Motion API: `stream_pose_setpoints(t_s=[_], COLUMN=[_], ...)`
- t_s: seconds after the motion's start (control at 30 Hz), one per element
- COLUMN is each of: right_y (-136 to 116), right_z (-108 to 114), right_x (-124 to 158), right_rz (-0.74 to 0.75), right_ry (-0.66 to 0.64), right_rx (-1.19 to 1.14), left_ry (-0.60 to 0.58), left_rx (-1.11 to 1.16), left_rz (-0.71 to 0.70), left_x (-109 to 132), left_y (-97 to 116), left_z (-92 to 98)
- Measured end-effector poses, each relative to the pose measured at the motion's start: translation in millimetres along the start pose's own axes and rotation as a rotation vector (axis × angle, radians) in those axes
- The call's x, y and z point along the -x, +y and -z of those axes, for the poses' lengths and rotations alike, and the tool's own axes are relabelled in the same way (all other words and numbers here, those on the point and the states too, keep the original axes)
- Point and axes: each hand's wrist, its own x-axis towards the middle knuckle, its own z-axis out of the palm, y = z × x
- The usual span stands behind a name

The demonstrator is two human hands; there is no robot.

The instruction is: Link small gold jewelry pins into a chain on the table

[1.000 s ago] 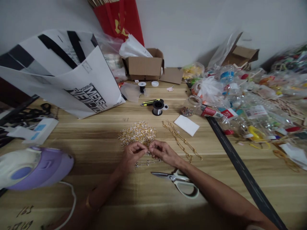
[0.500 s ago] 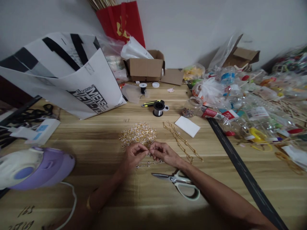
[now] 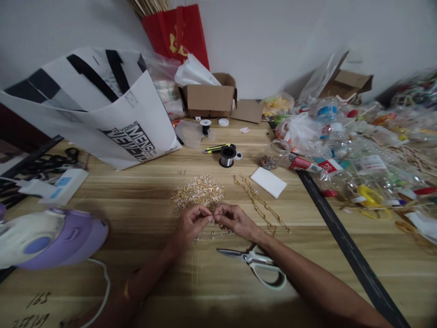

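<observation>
My left hand [image 3: 194, 223] and my right hand [image 3: 235, 220] meet over the table, fingertips pinched close together. Whatever they hold is too small to make out. A silver beaded chain [image 3: 213, 235] lies just under and in front of them, partly covered by the hands. Right behind the fingers is a heap of gold and silver chain pieces [image 3: 198, 190]. Two strands of gold chain [image 3: 256, 200] stretch out to the right of my right hand. Scissors [image 3: 254, 259] with pale handles lie near my right forearm, blades pointing left.
Behind the heap are a wire spool [image 3: 227, 156], a utility knife [image 3: 215, 148] and a white card [image 3: 268, 181]. A jar of beads [image 3: 274, 155] and plastic bottles [image 3: 341, 141] crowd the right. On the left stand a large paper bag [image 3: 143, 123], a power strip [image 3: 68, 186] and a purple-white appliance [image 3: 64, 239].
The whole view has shifted slightly, so things sit a little further right and lower. Both hands keep their pinch, with only slight finger movement.
</observation>
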Motion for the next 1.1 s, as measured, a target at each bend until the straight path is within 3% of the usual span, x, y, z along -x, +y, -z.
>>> stream_pose_setpoints(t_s=[0.37, 0.77, 0.93, 1.1], right_y=[4.4, 1.4, 1.1, 1.0], right_z=[2.1, 3.1, 4.5, 5.2], right_x=[0.1, -0.8, -1.6, -2.0], right_rz=[0.011, -0.019, -0.017, -0.014], right_ry=[-0.048, -0.066, -0.061, -0.057], right_rx=[0.01, -0.012, -0.059, -0.076], left_ry=[-0.004, 0.1, 0.139, 0.156], left_rx=[-0.032, -0.349, -0.392, -0.388], left_rz=[-0.045, -0.358, -0.528, -0.575], left_x=[0.6, 5.2, 5.4, 6.1], left_y=[-2.0, -2.1, -1.9, -2.8], left_z=[-1.0, -2.6, -3.7, -4.9])
